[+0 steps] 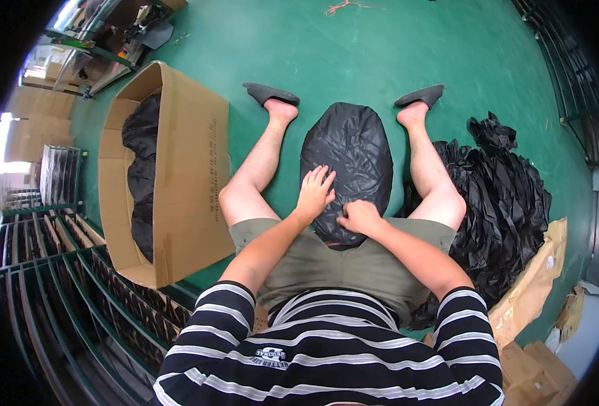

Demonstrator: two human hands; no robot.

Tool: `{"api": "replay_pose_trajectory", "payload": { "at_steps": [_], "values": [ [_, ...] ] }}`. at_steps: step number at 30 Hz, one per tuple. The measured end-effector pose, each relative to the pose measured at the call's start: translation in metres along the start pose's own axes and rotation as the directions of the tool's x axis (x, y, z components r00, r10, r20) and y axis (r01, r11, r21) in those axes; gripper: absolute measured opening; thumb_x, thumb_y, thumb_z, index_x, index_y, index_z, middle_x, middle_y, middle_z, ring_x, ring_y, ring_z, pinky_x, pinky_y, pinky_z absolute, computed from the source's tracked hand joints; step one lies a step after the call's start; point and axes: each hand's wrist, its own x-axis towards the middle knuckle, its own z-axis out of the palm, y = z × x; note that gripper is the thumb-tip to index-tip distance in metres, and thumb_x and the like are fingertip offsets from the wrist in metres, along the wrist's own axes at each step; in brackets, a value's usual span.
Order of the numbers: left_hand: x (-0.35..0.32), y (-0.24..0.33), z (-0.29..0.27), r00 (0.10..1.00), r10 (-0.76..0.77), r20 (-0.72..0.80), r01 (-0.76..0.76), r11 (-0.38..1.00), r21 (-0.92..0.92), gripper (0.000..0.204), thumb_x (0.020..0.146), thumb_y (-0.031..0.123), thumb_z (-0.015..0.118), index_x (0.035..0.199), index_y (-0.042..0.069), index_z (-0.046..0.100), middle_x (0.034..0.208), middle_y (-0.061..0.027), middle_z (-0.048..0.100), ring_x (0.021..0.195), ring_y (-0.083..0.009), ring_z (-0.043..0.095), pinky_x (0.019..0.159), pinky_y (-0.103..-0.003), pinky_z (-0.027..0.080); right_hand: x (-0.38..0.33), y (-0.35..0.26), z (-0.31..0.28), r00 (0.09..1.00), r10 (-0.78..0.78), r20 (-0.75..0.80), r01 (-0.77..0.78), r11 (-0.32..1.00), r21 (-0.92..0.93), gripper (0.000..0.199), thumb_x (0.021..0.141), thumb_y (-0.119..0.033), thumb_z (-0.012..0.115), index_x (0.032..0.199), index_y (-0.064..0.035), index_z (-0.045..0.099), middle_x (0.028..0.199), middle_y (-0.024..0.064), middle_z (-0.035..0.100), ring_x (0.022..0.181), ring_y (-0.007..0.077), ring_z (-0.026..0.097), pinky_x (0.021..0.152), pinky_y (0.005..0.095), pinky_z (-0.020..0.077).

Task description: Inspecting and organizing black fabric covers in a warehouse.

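Observation:
Between my legs rests a bulging oval bundle (350,149) in crinkled black sheeting, its rounded end pointing away from me. My left hand (316,193) lies on its left side, fingers spread over the surface. To the right and a little nearer, my right hand (360,218) is closed, its curled fingers pinching the black sheeting. The bundle's near end sits against my lap, and its contents are hidden.
On my left stands an open cardboard box (194,169) with black bundles (142,176) inside. Loose black sheeting (495,210) is heaped on my right, beside brown wrapping (533,277). Metal racks (76,298) line the left side. Orange string (343,7) lies on the green floor ahead.

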Motion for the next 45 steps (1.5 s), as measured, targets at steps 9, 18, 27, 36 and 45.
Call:
{"api": "replay_pose_trajectory", "payload": {
  "at_steps": [9, 18, 27, 36, 45],
  "values": [
    [-0.014, 0.021, 0.008, 0.993, -0.078, -0.089, 0.071, 0.994, -0.084, 0.052, 0.075, 0.016, 0.061, 0.126, 0.006, 0.055, 0.131, -0.0183, 0.048, 0.131, -0.0347, 0.039, 0.111, -0.053, 0.026, 0.033, 0.018, 0.04, 0.825, 0.086, 0.558, -0.318, 0.888, 0.333, 0.048, 0.079, -0.047, 0.074, 0.073, 0.0008, 0.068, 0.07, 0.0132, 0.071, 0.058, 0.0204, 0.07, 0.052, 0.0319, 0.0577],
    [-0.02, 0.018, 0.012, 0.988, -0.091, -0.127, 0.074, 0.988, -0.135, 0.052, 0.078, 0.015, 0.06, 0.13, 0.008, 0.053, 0.137, -0.0167, 0.045, 0.135, -0.0335, 0.036, 0.113, -0.053, 0.025, 0.035, 0.024, 0.04, 0.794, 0.047, 0.606, -0.314, 0.885, 0.345, 0.047, 0.076, -0.045, 0.077, 0.075, 0.0006, 0.068, 0.073, 0.0116, 0.071, 0.06, 0.0205, 0.07, 0.053, 0.0315, 0.0565],
    [-0.02, 0.018, 0.012, 0.983, -0.101, -0.15, 0.071, 0.979, -0.193, 0.053, 0.078, 0.014, 0.061, 0.13, 0.009, 0.054, 0.137, -0.0156, 0.045, 0.135, -0.0331, 0.036, 0.113, -0.053, 0.026, 0.034, 0.022, 0.037, 0.781, 0.087, 0.619, -0.356, 0.875, 0.327, 0.049, 0.078, -0.046, 0.077, 0.077, 0.0026, 0.069, 0.071, 0.0126, 0.07, 0.058, 0.021, 0.069, 0.053, 0.031, 0.0567],
    [-0.023, 0.012, 0.016, 0.984, -0.105, -0.143, 0.073, 0.974, -0.214, 0.054, 0.077, 0.015, 0.061, 0.13, 0.009, 0.054, 0.138, -0.0162, 0.044, 0.136, -0.0331, 0.035, 0.114, -0.053, 0.023, 0.035, 0.017, 0.038, 0.803, 0.078, 0.59, -0.341, 0.873, 0.349, 0.045, 0.078, -0.043, 0.076, 0.069, 0.0001, 0.068, 0.068, 0.0116, 0.07, 0.054, 0.0203, 0.068, 0.049, 0.032, 0.056],
    [-0.016, 0.015, 0.01, 0.982, -0.099, -0.163, 0.07, 0.982, -0.174, 0.053, 0.078, 0.015, 0.06, 0.13, 0.01, 0.053, 0.137, -0.0167, 0.045, 0.135, -0.0339, 0.037, 0.114, -0.054, 0.024, 0.037, 0.019, 0.034, 0.809, 0.097, 0.58, -0.343, 0.879, 0.332, 0.046, 0.078, -0.043, 0.077, 0.069, 0.0005, 0.066, 0.067, 0.0126, 0.069, 0.053, 0.0209, 0.068, 0.047, 0.0333, 0.0551]
  ]
}}
